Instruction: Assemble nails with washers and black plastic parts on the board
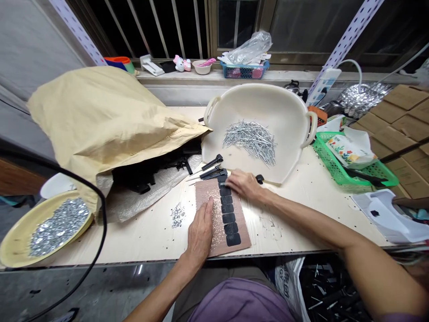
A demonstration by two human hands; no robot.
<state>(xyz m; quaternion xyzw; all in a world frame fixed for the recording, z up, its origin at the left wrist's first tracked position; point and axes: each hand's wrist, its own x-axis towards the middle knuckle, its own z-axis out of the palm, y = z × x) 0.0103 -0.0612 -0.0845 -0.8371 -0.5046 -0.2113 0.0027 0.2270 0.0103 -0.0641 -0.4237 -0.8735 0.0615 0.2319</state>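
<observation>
My left hand (pixel 200 230) lies along the left side of a flat brown board (pixel 204 192), fingers stretched out. Pale specks cover part of its surface. Down its right half runs a row of black rounded-square pieces (pixel 229 218). At the top end of that row, the bent fingers of my right hand (pixel 244 183) come together over the black pieces, slightly blurred; what they pinch, if anything, is hidden. Just beyond the board lie several black plastic parts with thin metal pins (pixel 212 170). A small pile of tiny shiny metal bits (pixel 177 215) sits left of the board.
A white basin (pixel 221 109) holding metal pins (pixel 251 141) stands behind the board. To the left are a paper sack (pixel 100 112) of black parts and a yellow bowl (pixel 13 241) of metal pieces. A green basket (pixel 338 172) stands right; a black cable (pixel 103 214) crosses the left foreground.
</observation>
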